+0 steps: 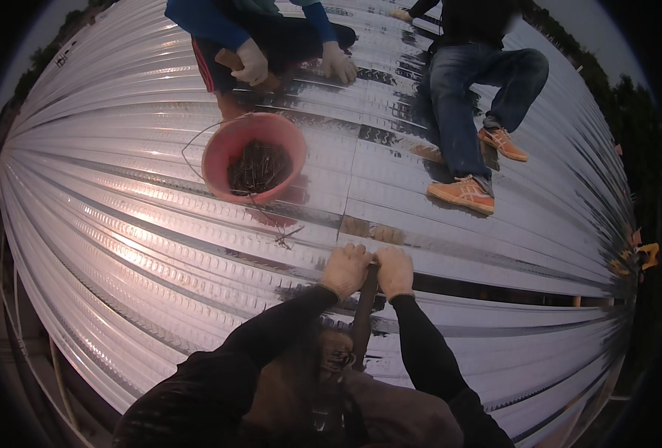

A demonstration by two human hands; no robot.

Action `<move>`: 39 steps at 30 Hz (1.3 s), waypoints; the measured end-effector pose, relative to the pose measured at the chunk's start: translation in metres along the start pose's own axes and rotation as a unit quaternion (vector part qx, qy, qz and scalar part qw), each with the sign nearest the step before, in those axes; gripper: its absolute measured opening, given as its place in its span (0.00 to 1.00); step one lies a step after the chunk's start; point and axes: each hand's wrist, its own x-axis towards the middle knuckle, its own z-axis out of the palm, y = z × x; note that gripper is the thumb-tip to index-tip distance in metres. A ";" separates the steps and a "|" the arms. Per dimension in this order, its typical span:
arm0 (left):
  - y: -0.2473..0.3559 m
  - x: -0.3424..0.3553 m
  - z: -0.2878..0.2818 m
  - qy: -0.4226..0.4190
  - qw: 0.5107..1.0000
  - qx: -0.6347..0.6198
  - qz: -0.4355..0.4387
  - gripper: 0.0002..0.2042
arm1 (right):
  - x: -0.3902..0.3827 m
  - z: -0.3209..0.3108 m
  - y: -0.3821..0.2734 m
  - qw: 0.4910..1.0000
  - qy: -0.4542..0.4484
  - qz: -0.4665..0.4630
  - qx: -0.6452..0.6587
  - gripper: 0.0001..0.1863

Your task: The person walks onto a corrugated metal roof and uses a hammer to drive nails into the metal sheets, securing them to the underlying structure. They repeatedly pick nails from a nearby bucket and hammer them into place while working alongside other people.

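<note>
My left hand (346,270) and my right hand (394,270), both in pale work gloves, meet over the ribbed metal sheeting (488,261). Their fingers are curled and closed, almost touching at the knuckles. What they grip is hidden or too small to make out. Between my wrists, a long dark bar (364,317) runs from the hands back toward my legs. Just beyond my fingers lies a brown strip (373,231) set along the sheeting. Farther off to the left stands a red bucket (215,160) holding many dark, thin metal pieces (260,168).
A co-worker's gloved hand (253,61) holds a wooden handle (229,59) beyond the bucket. Another person in jeans (454,97) and orange shoes (465,194) sits at the far right. A dark gap (495,290) opens right of my hands. Loose thin pieces (285,237) lie near the bucket.
</note>
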 end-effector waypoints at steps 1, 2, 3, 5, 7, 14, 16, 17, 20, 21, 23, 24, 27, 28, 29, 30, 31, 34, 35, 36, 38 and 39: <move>0.000 0.000 0.000 -0.004 1.000 -0.003 -0.003 0.13 | 0.000 -0.002 0.000 1.000 -0.011 0.007 0.005 0.06; -0.001 0.000 0.000 -0.026 1.000 -0.006 -0.012 0.13 | 0.000 -0.003 -0.001 1.000 0.000 -0.001 0.018 0.06; -0.001 0.001 0.001 -0.013 1.000 -0.008 -0.012 0.13 | 0.000 -0.004 -0.001 1.000 0.002 -0.002 0.029 0.06; 0.000 0.001 0.004 -0.038 0.999 -0.022 -0.025 0.13 | -0.006 -0.006 0.000 1.000 -0.012 -0.008 0.018 0.06; 0.000 0.001 0.005 -0.028 0.999 -0.013 -0.019 0.14 | -0.009 -0.006 0.000 0.999 -0.036 -0.023 -0.014 0.06; 0.006 -0.005 0.001 -0.009 1.000 0.012 -0.006 0.11 | -0.017 -0.011 0.005 0.999 -0.038 -0.011 0.017 0.05; 0.008 -0.005 -0.001 -0.021 1.000 0.012 -0.005 0.12 | -0.016 -0.013 0.006 0.999 -0.040 -0.009 0.028 0.05; 0.009 -0.006 -0.002 -0.014 1.000 0.014 0.000 0.12 | -0.017 -0.014 0.006 0.999 -0.036 -0.006 0.034 0.05; 0.012 -0.010 -0.005 -0.007 1.000 0.002 -0.010 0.13 | -0.017 -0.014 0.005 0.998 -0.023 0.003 0.058 0.05; 0.014 -0.010 -0.006 -0.006 1.000 0.014 -0.008 0.13 | -0.017 -0.014 0.005 0.998 -0.024 0.004 0.065 0.04; 0.017 -0.012 -0.009 -0.006 0.999 0.039 -0.004 0.15 | -0.015 -0.015 0.007 0.997 -0.017 0.001 0.081 0.04; 0.019 -0.012 -0.011 0.009 1.000 0.024 -0.011 0.15 | -0.014 -0.015 0.007 0.995 -0.014 0.010 0.095 0.05; 0.023 -0.010 -0.015 0.004 0.999 -0.007 -0.031 0.16 | -0.010 -0.018 0.007 0.993 -0.006 0.019 0.113 0.07; 0.024 -0.011 -0.016 -0.006 0.999 -0.016 -0.034 0.16 | -0.011 -0.018 0.006 0.994 -0.010 0.013 0.107 0.08; 0.023 -0.011 -0.016 -0.021 0.999 -0.025 -0.039 0.16 | -0.013 -0.019 0.005 0.994 -0.024 0.013 0.101 0.09; 0.019 -0.011 -0.016 -0.025 0.998 -0.042 -0.042 0.15 | -0.013 -0.018 0.003 0.994 -0.014 0.007 0.104 0.09; 0.013 -0.010 -0.016 -0.034 0.996 -0.061 -0.046 0.15 | -0.013 -0.018 0.002 0.994 -0.013 0.008 0.105 0.10; -0.020 -0.008 -0.017 -0.028 0.970 -0.228 -0.073 0.13 | -0.016 -0.014 0.003 0.994 -0.003 0.013 0.107 0.09; -0.033 -0.011 -0.018 0.013 0.973 -0.209 -0.101 0.13 | -0.016 -0.013 0.004 0.994 0.007 0.010 0.113 0.09; -0.047 -0.016 -0.020 0.053 0.971 -0.192 -0.130 0.13 | -0.017 -0.011 0.005 0.994 -0.004 0.020 0.108 0.09; -0.076 -0.029 -0.026 0.055 0.975 -0.107 -0.185 0.15 | -0.015 -0.009 0.007 0.994 -0.008 0.019 0.110 0.09; -0.083 -0.036 -0.028 0.076 0.981 -0.081 -0.161 0.16 | -0.015 -0.007 0.007 0.994 -0.013 0.025 0.106 0.09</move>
